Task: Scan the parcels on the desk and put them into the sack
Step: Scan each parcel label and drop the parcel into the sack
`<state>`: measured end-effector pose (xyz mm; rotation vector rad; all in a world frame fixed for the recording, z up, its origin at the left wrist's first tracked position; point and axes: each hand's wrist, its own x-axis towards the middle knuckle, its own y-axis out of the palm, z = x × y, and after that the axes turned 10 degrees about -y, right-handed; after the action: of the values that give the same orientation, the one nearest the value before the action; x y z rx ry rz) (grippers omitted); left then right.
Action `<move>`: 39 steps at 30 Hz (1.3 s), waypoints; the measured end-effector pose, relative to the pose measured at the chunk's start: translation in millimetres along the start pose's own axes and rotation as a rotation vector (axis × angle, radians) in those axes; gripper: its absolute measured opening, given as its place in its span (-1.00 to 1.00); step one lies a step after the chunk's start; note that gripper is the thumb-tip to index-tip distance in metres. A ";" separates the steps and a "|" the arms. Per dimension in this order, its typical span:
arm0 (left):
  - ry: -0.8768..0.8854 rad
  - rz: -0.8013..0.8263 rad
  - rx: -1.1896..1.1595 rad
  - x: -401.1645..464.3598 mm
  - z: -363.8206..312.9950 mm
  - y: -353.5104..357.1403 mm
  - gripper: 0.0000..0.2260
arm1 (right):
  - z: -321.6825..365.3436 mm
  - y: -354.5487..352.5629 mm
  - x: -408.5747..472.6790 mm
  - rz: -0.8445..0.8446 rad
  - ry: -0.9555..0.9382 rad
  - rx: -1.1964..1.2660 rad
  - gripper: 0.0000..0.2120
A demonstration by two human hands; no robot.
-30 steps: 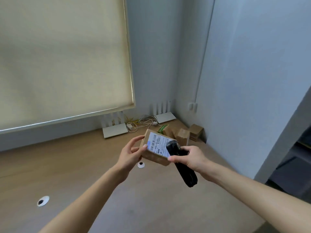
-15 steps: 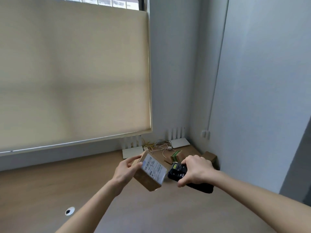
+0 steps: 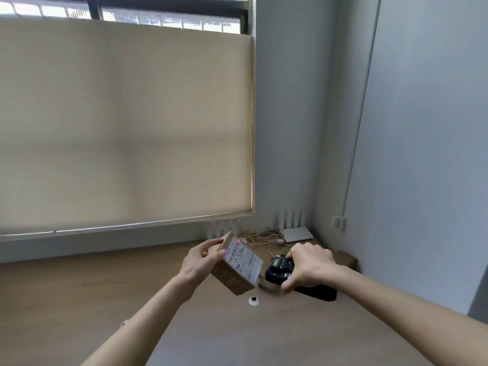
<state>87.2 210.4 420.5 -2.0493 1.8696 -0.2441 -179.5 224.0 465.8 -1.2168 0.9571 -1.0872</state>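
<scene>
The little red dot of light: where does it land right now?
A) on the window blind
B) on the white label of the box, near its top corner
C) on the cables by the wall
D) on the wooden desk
B: the red dot sits at the upper corner of the label on the cardboard box that the left hand holds, facing the black scanner gripped by the right hand.

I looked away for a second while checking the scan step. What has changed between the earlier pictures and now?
The right hand has drawn the black scanner off the label to the right of the parcel and turned its head toward it; a red dot now shows near the label's top edge. The left hand has tilted the parcel's label toward the scanner. The camera has tipped upward. Both grips are unchanged; other boxes stay in the corner.
</scene>
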 end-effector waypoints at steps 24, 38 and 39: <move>-0.117 -0.292 -0.221 -112.8 74.7 -151.8 -0.59 | 174.0 3.5 -11.7 0.067 -0.299 0.129 -0.45; -0.331 -0.610 -0.640 -387.8 255.8 -457.2 -0.24 | 600.8 94.9 -124.9 0.542 -0.755 0.812 -0.80; -0.340 -0.663 -0.651 -411.3 270.0 -473.2 -0.25 | 632.5 105.5 -138.0 0.570 -0.788 0.818 -0.79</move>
<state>576.6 685.5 392.2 -2.8621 1.0899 0.5996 412.5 504.7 435.5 -0.5269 0.1545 -0.3752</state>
